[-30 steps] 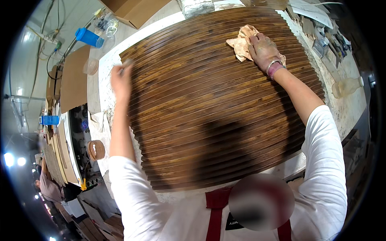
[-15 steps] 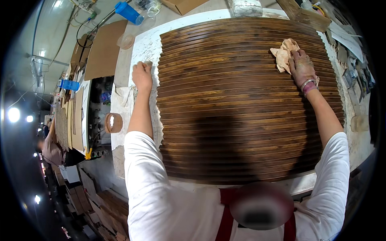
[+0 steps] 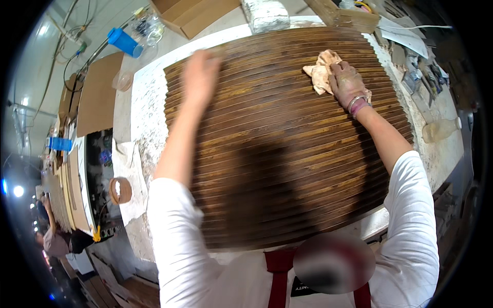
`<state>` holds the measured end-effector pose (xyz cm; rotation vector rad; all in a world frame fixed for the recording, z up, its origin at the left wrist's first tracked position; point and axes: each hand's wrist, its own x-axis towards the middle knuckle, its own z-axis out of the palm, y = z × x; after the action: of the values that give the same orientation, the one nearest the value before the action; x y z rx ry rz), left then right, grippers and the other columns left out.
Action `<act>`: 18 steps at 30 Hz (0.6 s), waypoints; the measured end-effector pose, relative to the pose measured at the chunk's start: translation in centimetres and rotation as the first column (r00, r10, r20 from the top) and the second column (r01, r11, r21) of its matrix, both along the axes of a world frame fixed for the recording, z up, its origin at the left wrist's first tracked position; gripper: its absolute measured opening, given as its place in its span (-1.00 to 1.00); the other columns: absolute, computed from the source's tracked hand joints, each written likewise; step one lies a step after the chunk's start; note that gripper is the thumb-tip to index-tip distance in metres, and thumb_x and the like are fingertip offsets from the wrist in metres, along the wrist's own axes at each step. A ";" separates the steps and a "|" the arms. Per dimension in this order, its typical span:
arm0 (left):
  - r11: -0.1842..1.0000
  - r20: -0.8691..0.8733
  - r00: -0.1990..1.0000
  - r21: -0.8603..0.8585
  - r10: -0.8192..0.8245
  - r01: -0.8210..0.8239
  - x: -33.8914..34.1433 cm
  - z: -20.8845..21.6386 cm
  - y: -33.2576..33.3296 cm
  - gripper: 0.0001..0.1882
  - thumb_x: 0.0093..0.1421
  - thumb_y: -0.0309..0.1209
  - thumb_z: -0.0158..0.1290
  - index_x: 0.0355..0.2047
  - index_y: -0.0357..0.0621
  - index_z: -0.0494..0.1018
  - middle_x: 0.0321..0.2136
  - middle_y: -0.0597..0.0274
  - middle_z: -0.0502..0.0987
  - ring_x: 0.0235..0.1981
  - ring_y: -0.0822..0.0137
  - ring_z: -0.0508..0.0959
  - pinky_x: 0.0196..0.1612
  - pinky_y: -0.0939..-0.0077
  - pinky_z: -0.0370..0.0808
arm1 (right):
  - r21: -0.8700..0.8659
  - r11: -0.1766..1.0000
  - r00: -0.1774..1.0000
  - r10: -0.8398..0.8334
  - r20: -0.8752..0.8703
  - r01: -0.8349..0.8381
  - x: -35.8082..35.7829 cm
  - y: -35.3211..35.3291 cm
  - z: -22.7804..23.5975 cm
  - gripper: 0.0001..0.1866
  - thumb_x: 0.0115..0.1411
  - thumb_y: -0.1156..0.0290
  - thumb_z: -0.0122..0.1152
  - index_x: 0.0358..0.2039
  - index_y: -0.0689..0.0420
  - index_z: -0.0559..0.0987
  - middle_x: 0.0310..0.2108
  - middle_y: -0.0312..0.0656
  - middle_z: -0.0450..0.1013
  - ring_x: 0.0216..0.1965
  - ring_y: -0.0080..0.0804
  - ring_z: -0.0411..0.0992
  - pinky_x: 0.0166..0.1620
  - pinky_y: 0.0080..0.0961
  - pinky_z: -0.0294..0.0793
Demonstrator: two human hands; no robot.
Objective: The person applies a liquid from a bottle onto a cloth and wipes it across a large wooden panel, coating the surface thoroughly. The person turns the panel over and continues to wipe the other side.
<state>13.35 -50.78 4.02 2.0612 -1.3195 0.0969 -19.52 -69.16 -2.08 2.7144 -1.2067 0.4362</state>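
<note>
A large ridged wooden panel (image 3: 287, 133), dark brown with lighter streaks, lies before me with its grooves running from side to side. My left hand (image 3: 201, 74), smeared by motion, is over the panel's far left part. Its fingers look curled round a small greyish-brown thing (image 3: 217, 52) too blurred to name. On the far right part, my right hand (image 3: 349, 84) grips a crumpled peach-coloured cloth (image 3: 322, 72) against the ridges. Purplish stain covers this hand, and a bracelet (image 3: 355, 102) circles its wrist. Some of the cloth is hidden under the palm.
Under the panel is a white, speckled board (image 3: 146, 102). Beyond stand an open cardboard box (image 3: 192, 15), a blue cup (image 3: 124, 42) and a white-smeared block (image 3: 265, 15). A brown round container (image 3: 119, 190) sits left; a cloudy bottle (image 3: 439, 131) lies right. Another person (image 3: 54, 241) is far left.
My left hand has moved from the white board at the panel's left edge onto its far left part. My right hand stays on the cloth at much the same spot. The view has shifted and tilted.
</note>
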 end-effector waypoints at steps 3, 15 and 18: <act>0.966 0.135 0.963 -0.079 -0.234 0.245 -8.1 -5.1 -9.0 -0.77 0.15 -0.35 0.10 -0.18 -0.11 0.46 -0.21 0.02 0.49 -0.15 0.03 0.51 -0.08 0.13 0.45 | 0.043 0.999 1.000 -0.005 -0.005 0.005 0.5 0.6 0.9 -0.69 0.21 0.21 0.07 -0.09 0.08 0.49 -0.12 0.00 0.41 -0.08 0.00 0.42 -0.04 -0.12 0.45; 0.982 0.196 0.964 0.014 0.182 -0.188 10.2 -2.6 5.1 -0.80 0.22 -0.38 -0.03 -0.37 -0.29 0.48 -0.41 -0.10 0.50 -0.40 0.01 0.50 -0.29 0.16 0.43 | 0.079 0.996 1.000 -0.029 0.000 0.029 0.4 0.8 0.3 -0.65 0.24 0.25 0.06 0.00 0.08 0.46 -0.02 0.00 0.38 -0.03 0.01 0.39 0.02 -0.12 0.41; 0.997 0.063 0.996 -0.037 -0.068 0.071 -1.9 -3.3 -1.4 -0.85 0.15 -0.39 0.01 -0.33 -0.17 0.51 -0.30 0.00 0.52 -0.23 0.07 0.52 -0.19 0.19 0.46 | 0.073 0.997 1.000 -0.021 0.016 0.020 0.9 1.3 1.3 -0.68 0.24 0.27 0.00 -0.04 0.09 0.48 -0.04 0.02 0.40 -0.03 0.04 0.40 0.02 -0.09 0.42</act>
<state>11.45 -52.21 0.76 1.9917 -1.4146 0.1550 -18.65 -67.89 -0.77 2.7614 -1.2781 0.4208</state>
